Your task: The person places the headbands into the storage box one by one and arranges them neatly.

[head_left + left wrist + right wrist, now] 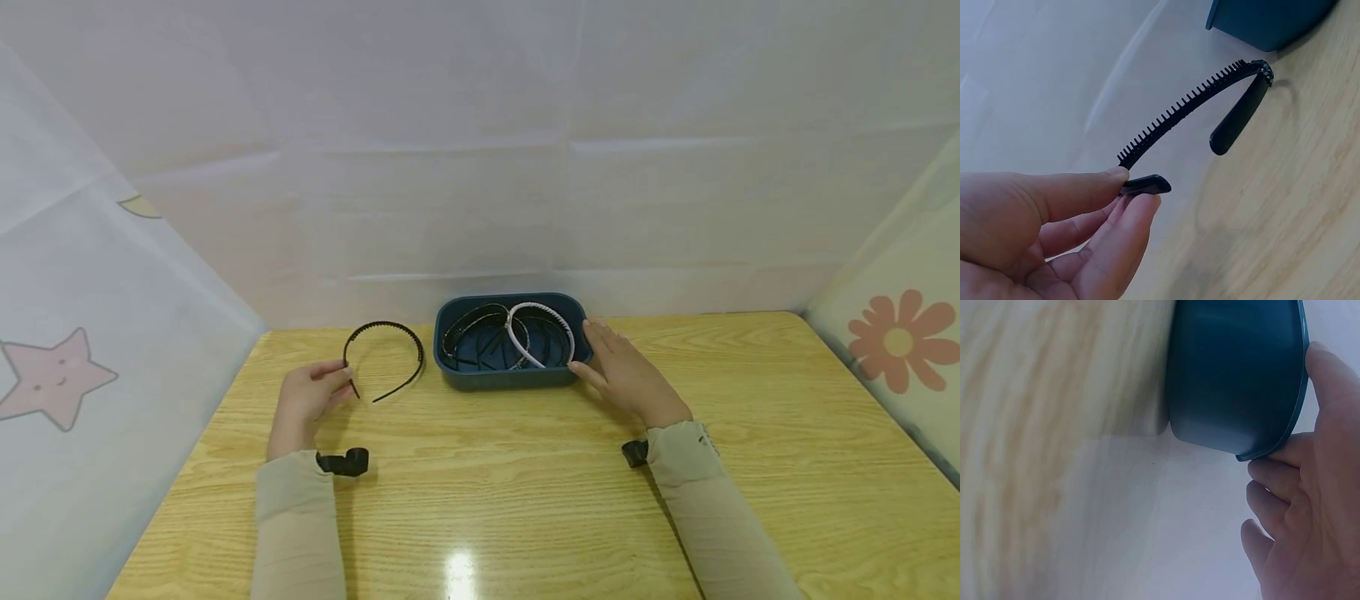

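My left hand pinches a black toothed headband near one end, between thumb and fingers. In the left wrist view, comb-like teeth line the headband, and some sparkly trim shows at its far bend. The headband is held up to the left of a dark blue plastic bin. Inside that bin lie several dark headbands and a pale, ribbed headband leaning on the front rim. My right hand rests against the bin's right end, thumb and fingers touching the rim.
The bin stands at the back of a wood-grain table, close to a white sheet hung behind. Printed sheets with a pink star and a flower hang at the sides. Each wrist wears a black camera mount.
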A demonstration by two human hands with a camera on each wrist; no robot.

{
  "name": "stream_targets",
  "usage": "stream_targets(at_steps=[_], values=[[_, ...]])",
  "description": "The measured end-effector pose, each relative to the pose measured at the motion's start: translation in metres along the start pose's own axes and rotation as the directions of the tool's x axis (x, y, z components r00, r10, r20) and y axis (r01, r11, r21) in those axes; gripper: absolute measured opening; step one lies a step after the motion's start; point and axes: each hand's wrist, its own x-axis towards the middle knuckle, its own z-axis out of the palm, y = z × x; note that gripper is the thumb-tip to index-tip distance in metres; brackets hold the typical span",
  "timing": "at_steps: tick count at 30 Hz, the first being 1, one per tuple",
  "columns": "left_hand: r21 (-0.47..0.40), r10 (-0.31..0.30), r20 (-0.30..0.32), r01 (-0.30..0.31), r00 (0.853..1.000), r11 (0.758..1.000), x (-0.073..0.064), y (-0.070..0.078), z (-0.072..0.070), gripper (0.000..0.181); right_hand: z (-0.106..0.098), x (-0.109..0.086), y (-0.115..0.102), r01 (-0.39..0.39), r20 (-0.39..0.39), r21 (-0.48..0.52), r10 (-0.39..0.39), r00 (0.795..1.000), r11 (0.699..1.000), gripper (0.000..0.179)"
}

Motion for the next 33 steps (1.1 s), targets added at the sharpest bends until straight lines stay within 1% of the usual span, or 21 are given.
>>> stream_targets(at_steps=[7, 11, 16, 22, 27, 30, 33], values=[[-0.056, 0.039, 0.005, -0.039, 0.999, 0.998, -0.005, 0.009, 0.002, 0.055, 0.0, -0.001, 0.0, 0.0, 0.002, -0.006, 0.0, 1.0, 1.0, 0.082], [-0.101, 0.057, 0.016, -0.055, 0.998, 0.993, -0.004, 0.012, 0.003, 0.056, -0.001, -0.001, 0.0, -0.002, 0.003, -0.015, 0.002, 1.0, 1.0, 0.082], [-0.152, 0.104, 0.036, -0.097, 0.994, 0.984, -0.003, 0.017, 0.009, 0.057, 0.0, -0.001, 0.0, 0.0, -0.003, -0.021, 0.0, 1.0, 1.0, 0.083], [-0.24, 0.171, 0.046, -0.156, 0.984, 0.958, -0.007, 0.026, 0.023, 0.056, 0.0, -0.001, 0.0, 0.003, -0.014, -0.017, -0.003, 1.0, 1.0, 0.084], [-0.281, 0.233, 0.051, -0.21, 0.971, 0.936, -0.01, 0.032, 0.037, 0.053, 0.001, 0.0, 0.001, 0.006, -0.019, -0.02, -0.006, 1.0, 1.0, 0.083], [-0.306, 0.256, 0.047, -0.23, 0.966, 0.924, -0.011, 0.034, 0.046, 0.052, 0.001, -0.001, 0.001, 0.002, -0.012, -0.019, -0.003, 1.0, 1.0, 0.082], [-0.336, 0.262, 0.038, -0.234, 0.964, 0.912, -0.011, 0.036, 0.055, 0.05, 0.001, -0.001, 0.001, 0.0, -0.008, -0.015, -0.001, 1.0, 1.0, 0.083]])
